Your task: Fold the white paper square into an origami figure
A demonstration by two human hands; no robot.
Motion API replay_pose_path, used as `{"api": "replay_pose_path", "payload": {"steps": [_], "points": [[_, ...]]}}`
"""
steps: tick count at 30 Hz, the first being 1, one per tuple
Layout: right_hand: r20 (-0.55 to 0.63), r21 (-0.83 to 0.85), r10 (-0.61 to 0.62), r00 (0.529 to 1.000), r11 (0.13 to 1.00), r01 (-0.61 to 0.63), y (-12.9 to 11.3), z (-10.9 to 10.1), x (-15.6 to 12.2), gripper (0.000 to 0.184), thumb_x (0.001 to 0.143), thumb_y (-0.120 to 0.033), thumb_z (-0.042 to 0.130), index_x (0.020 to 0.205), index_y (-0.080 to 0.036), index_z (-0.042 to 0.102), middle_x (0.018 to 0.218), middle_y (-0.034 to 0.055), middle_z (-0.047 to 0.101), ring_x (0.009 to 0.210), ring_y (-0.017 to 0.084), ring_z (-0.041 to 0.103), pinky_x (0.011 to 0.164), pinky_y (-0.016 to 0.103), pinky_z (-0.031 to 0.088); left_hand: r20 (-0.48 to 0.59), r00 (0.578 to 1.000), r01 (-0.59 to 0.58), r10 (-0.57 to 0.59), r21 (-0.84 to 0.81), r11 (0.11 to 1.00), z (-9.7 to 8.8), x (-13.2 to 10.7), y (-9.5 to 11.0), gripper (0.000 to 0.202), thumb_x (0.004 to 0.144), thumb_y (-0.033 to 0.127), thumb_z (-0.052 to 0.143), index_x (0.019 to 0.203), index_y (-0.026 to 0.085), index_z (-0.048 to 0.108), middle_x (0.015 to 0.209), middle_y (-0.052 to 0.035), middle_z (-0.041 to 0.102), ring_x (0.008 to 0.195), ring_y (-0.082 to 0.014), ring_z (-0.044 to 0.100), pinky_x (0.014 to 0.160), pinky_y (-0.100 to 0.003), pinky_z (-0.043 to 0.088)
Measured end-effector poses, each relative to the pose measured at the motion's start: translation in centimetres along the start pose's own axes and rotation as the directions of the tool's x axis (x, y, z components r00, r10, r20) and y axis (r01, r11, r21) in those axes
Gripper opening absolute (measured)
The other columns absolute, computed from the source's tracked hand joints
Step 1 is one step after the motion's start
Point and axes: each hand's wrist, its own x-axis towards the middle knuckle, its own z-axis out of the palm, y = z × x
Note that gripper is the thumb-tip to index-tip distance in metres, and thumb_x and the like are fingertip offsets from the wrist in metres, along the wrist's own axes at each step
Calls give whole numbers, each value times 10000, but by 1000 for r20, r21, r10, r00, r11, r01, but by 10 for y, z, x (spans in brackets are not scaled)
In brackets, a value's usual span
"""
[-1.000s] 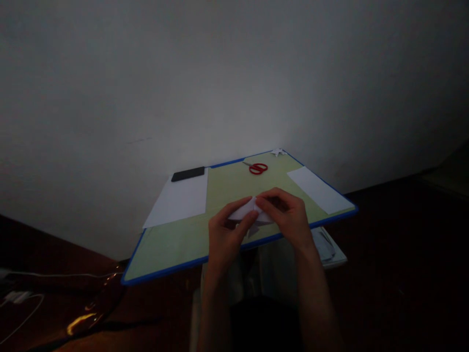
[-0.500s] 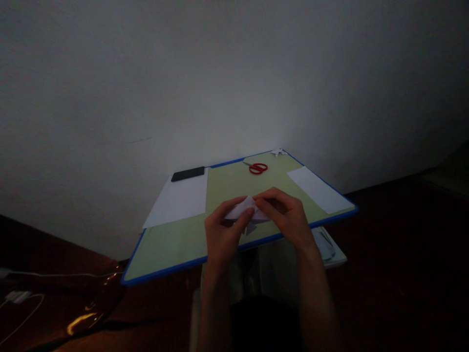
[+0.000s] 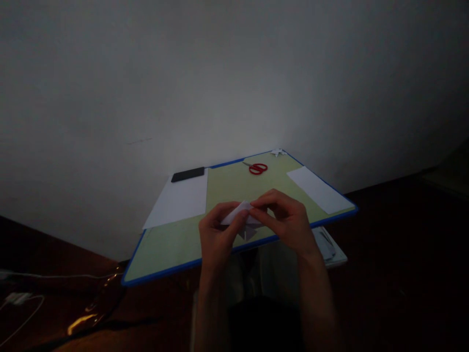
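A small piece of folded white paper (image 3: 234, 213) is held above the near part of the green board, its peak pointing up and a pointed flap hanging below. My left hand (image 3: 220, 230) grips its left side, thumb across the front and fingers behind. On the right, my right hand (image 3: 284, 217) pinches the paper near its top between thumb and forefinger. The fingers hide part of the folds.
The blue-edged green board (image 3: 172, 252) stands against a grey wall. On it lie red-handled scissors (image 3: 258, 169), a dark flat phone-like slab (image 3: 188, 174), white sheets (image 3: 183, 200) at left, another white sheet (image 3: 318, 189) at right, and cut paper shapes (image 3: 277, 152) in the far corner.
Both hands have shifted slightly; the left has gone a little left and down with the folded paper. The right fingers now pinch closer together, and more of the lower flap shows.
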Motion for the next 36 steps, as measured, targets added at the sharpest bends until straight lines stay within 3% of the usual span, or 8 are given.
{"api": "replay_pose_path", "payload": {"steps": [5, 10, 19, 26, 29, 34, 36], "points": [[31, -37, -34, 999, 999, 35, -3, 0, -1, 33, 914, -235, 785, 914, -264, 770, 873, 18, 722, 834, 188, 679, 736, 344, 530, 9, 1000, 3, -3, -47, 999, -3, -1, 3, 155, 777, 311, 894, 796, 191, 797, 732, -16, 784, 650, -138, 722, 622, -221, 587], [76, -21, -71, 995, 997, 72, -4, 2, -1, 59, 923, -225, 775, 936, -282, 781, 896, 16, 731, 850, 187, 691, 765, 357, 548, 28, 1000, 6, -6, -12, 1000, -8, -3, 9, 163, 786, 296, 885, 931, 233, 848, 819, -32, 824, 702, -161, 759, 666, -256, 624], [114, -30, -105, 988, 994, 109, -4, -2, 0, 170, 906, -174, 787, 987, -318, 826, 900, 5, 739, 828, 171, 696, 734, 336, 557, 31, 999, -19, 17, 64, 998, -11, -1, 12, 91, 783, 297, 878, 778, 222, 828, 723, -17, 799, 653, -156, 743, 627, -239, 609], [88, -63, -89, 992, 993, 95, -6, 0, 1, 139, 927, -191, 756, 986, -302, 816, 916, 12, 748, 851, 174, 697, 766, 337, 571, -20, 992, -121, 125, 158, 980, -3, -3, 9, 145, 851, 351, 823, 816, 210, 811, 734, -14, 791, 662, -160, 742, 632, -251, 609], [80, -36, -31, 996, 999, 34, -4, 2, 0, 101, 924, -236, 762, 996, -292, 803, 951, 18, 752, 886, 183, 699, 794, 341, 580, -72, 984, -151, 165, 166, 975, 0, -4, 5, 164, 868, 366, 813, 824, 208, 803, 742, -9, 785, 662, -150, 731, 624, -239, 595], [165, 57, 183, 969, 979, -194, -3, 6, -2, 389, 856, -215, 808, 1222, -297, 708, 873, -25, 688, 796, 150, 662, 732, 284, 569, -132, 977, -146, 169, 169, 975, 1, -5, 4, 160, 874, 354, 807, 835, 200, 797, 754, -6, 783, 687, -155, 737, 642, -236, 586], [172, 73, 201, 964, 974, -216, -3, 8, -1, 329, 856, -207, 798, 1163, -282, 708, 883, -23, 706, 814, 152, 679, 744, 283, 571, -153, 974, -142, 168, 172, 975, 2, -5, 5, 146, 865, 341, 814, 826, 202, 794, 742, 1, 780, 675, -150, 732, 629, -227, 579]]}}
